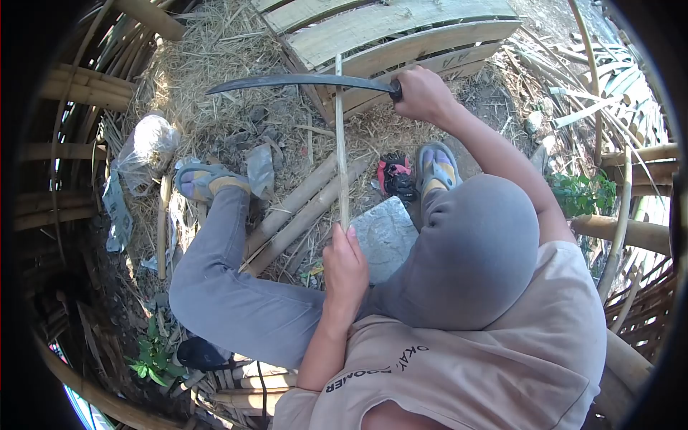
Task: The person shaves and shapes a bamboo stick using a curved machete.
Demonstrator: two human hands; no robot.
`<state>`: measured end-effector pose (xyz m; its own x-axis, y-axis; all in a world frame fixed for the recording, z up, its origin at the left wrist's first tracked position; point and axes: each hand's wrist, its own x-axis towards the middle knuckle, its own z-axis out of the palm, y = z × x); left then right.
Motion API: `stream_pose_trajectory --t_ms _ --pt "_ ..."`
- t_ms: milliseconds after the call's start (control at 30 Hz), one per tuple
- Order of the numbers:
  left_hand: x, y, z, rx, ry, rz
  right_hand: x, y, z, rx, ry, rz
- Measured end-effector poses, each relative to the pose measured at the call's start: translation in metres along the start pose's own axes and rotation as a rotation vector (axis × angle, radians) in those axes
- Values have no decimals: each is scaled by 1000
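My right hand (424, 94) is wrapped round the dark handle of a long, slightly curved machete (276, 82), whose blade points left. Closer to my body, my left hand (345, 266) grips the lower end of a thin bamboo strip (342, 154), which extends away from me past the blade. The blade crosses the strip near its far end; whether they touch I cannot tell. Below the strip, two bamboo poles (304, 208) lie slantwise on the ground. A pale flat slab (380, 233) lies between my legs.
A slatted wooden pallet (387, 32) stands ahead. Straw (208, 72) litters the ground. A clear plastic bag (149, 147) lies left, a pink and black bag (395, 175) by my right foot. Split bamboo (623, 86) is piled right, and bamboo poles (634, 233) frame both sides.
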<state>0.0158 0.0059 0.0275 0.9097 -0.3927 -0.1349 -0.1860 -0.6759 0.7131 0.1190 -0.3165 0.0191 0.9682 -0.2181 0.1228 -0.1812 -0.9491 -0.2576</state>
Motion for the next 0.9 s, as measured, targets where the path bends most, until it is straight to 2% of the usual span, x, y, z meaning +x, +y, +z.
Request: stream_pose_trajectory --t_ms 67,167,200,300,433,567,600,667,833,900 --pt "1 4 1 -23 -27 -36 -11 -13 -8 -20 -61 -39" --pt "-4 8 -2 -26 -38 -73 5 3 5 -19 -31 19" --pt "-3 9 -4 -22 -33 -71 7 5 5 35 56 58" --pt "-3 9 -11 -24 32 49 8 8 0 11 -5 78" --pt "-3 11 -14 -14 31 33 -20 -8 0 -5 -7 -68" --pt "-16 9 -24 0 -3 13 -16 9 -14 17 -45 114" --pt "-20 7 -25 4 0 25 -14 14 -15 -1 53 134" --pt "-22 7 -25 6 20 19 -18 20 -18 15 7 123" --pt "-23 25 -26 -70 30 99 -42 -9 -61 -7 -45 16" --pt "-28 25 -32 -56 4 126 -29 8 -75 -47 61 87"
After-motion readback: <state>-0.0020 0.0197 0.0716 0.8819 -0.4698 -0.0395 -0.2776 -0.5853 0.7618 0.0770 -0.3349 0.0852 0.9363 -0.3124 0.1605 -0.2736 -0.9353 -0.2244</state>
